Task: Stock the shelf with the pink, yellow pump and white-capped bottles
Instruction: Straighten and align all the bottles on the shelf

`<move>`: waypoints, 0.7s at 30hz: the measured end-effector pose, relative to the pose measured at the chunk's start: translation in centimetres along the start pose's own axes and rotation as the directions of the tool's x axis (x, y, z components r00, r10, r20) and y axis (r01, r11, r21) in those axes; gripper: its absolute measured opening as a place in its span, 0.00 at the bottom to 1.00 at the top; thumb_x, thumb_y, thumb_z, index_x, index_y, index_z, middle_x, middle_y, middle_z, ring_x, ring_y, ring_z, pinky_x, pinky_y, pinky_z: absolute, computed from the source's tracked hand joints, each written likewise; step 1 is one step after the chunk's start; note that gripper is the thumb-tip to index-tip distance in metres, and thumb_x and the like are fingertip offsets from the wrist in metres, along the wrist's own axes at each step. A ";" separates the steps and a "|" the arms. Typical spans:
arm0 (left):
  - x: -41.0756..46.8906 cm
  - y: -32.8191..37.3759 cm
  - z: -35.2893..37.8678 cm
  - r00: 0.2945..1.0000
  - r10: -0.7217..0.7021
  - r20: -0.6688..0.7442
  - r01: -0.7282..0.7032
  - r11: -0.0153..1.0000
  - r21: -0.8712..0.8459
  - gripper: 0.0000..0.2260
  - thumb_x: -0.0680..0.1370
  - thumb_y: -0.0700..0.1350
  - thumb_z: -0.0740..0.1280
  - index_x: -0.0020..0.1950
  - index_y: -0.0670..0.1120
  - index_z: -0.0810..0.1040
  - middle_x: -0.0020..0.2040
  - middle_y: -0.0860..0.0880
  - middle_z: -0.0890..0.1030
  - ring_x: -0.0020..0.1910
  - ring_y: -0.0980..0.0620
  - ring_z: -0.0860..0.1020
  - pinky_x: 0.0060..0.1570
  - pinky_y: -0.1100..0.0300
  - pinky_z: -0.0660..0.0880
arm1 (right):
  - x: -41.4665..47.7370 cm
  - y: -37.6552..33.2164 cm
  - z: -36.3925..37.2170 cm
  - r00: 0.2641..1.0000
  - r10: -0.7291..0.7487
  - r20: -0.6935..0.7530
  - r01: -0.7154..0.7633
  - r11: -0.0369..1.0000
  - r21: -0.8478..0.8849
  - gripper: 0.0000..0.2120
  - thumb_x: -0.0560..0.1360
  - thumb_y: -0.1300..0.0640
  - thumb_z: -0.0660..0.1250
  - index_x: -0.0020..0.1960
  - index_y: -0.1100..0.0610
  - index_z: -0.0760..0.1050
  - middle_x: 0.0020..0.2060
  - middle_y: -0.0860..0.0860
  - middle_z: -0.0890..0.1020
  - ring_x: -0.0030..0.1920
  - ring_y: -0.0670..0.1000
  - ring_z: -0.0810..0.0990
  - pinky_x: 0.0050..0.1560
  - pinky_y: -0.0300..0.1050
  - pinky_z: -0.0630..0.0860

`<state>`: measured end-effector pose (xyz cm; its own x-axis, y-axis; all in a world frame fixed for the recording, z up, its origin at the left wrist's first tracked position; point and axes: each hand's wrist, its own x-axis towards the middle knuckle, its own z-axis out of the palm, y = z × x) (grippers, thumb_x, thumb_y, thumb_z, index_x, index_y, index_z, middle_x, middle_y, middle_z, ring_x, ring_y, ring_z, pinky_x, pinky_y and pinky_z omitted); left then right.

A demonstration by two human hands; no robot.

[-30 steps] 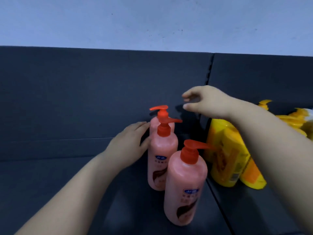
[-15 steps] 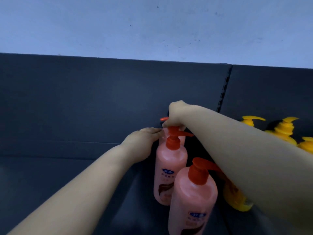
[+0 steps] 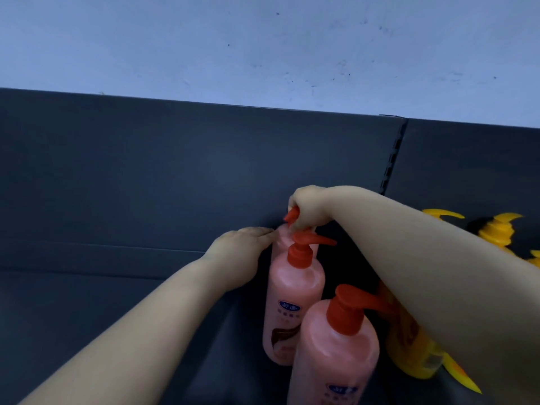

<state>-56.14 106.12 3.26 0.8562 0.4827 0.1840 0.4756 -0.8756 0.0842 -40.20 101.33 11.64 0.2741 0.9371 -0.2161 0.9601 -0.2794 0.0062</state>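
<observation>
On the dark shelf (image 3: 117, 317), right of centre, I count three pink pump bottles standing upright in one row from far to near. The far pink bottle (image 3: 280, 236) stands against the dark back panel (image 3: 175, 171). The middle pink bottle (image 3: 292, 302) and the near pink bottle (image 3: 330, 361) line up in front of it, close together. Each has a red-orange pump.

The right hand (image 3: 309, 209) is curled round the far bottle's pump head (image 3: 292, 216), grasping it from above. The left hand (image 3: 236, 252) is released, its straight fingertips touching the far bottle's left shoulder.

At the far right I count three yellow pump heads (image 3: 501, 229). One yellow bottle body (image 3: 409, 346) shows under the right forearm. I cannot tell the total of yellow bottles.
</observation>
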 end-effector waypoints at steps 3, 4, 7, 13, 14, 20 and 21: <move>-0.2 -0.1 -0.1 1.000 -0.015 0.001 0.015 1.000 -0.011 0.30 0.78 0.37 0.53 0.78 0.55 0.53 0.77 0.56 0.58 0.74 0.53 0.60 0.69 0.59 0.62 | 0.4 0.2 0.1 0.994 -0.108 -0.016 0.108 0.994 -0.003 0.11 0.70 0.55 0.72 0.51 0.50 0.77 0.49 0.46 0.79 0.50 0.50 0.78 0.51 0.45 0.77; -0.2 -0.2 -0.1 1.000 -0.019 0.002 0.019 1.000 -0.012 0.30 0.78 0.37 0.53 0.78 0.56 0.53 0.77 0.56 0.58 0.74 0.53 0.61 0.68 0.58 0.63 | 0.3 0.2 0.1 0.990 -0.142 -0.019 0.141 0.990 -0.022 0.13 0.70 0.57 0.72 0.53 0.50 0.76 0.50 0.46 0.78 0.51 0.50 0.77 0.51 0.45 0.76; -0.4 -0.6 -0.2 0.999 -0.043 0.011 0.044 0.999 -0.006 0.30 0.78 0.37 0.53 0.78 0.55 0.52 0.77 0.57 0.57 0.74 0.53 0.60 0.68 0.58 0.62 | -0.4 -0.2 -0.8 0.990 -0.123 0.069 0.132 0.981 -0.140 0.21 0.72 0.65 0.68 0.63 0.52 0.72 0.56 0.49 0.77 0.54 0.53 0.77 0.46 0.42 0.72; -0.3 -0.4 -0.2 0.999 -0.045 0.018 0.046 0.999 -0.017 0.30 0.77 0.36 0.53 0.77 0.55 0.54 0.77 0.57 0.58 0.73 0.52 0.62 0.68 0.58 0.63 | 0.0 -1.4 -2.4 0.997 0.014 -0.072 -0.007 0.995 0.100 0.10 0.76 0.61 0.61 0.53 0.62 0.78 0.48 0.58 0.83 0.41 0.57 0.81 0.46 0.48 0.79; -0.3 -0.3 -0.3 0.999 -0.046 0.015 0.046 0.999 -0.016 0.30 0.77 0.36 0.53 0.77 0.55 0.54 0.77 0.56 0.58 0.73 0.52 0.62 0.67 0.58 0.64 | 0.1 -1.7 -2.3 0.996 0.049 -0.081 -0.045 0.998 0.051 0.11 0.76 0.55 0.62 0.46 0.61 0.78 0.42 0.58 0.83 0.37 0.57 0.81 0.45 0.48 0.79; -0.4 -0.3 -0.4 1.000 -0.026 -0.009 0.026 1.000 -0.012 0.31 0.77 0.36 0.54 0.77 0.57 0.55 0.76 0.57 0.61 0.72 0.52 0.64 0.65 0.57 0.66 | 1.0 -2.5 -0.7 0.978 0.165 0.131 -0.154 0.984 -0.086 0.11 0.73 0.55 0.67 0.48 0.62 0.79 0.43 0.57 0.84 0.40 0.56 0.84 0.48 0.49 0.81; -0.3 -0.3 -0.4 1.000 -0.026 -0.011 0.026 1.000 -0.014 0.30 0.77 0.36 0.54 0.77 0.57 0.55 0.76 0.57 0.60 0.72 0.52 0.63 0.65 0.57 0.66 | 1.1 -2.4 -0.8 0.980 0.156 0.127 -0.144 0.985 -0.098 0.11 0.73 0.56 0.68 0.50 0.63 0.80 0.44 0.58 0.85 0.43 0.56 0.85 0.50 0.50 0.81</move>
<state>-56.67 106.24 3.60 0.8411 0.5054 0.1927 0.4950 -0.8629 0.1022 -42.16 103.16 12.13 0.4112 0.8477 -0.3351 0.9114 -0.3897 0.1325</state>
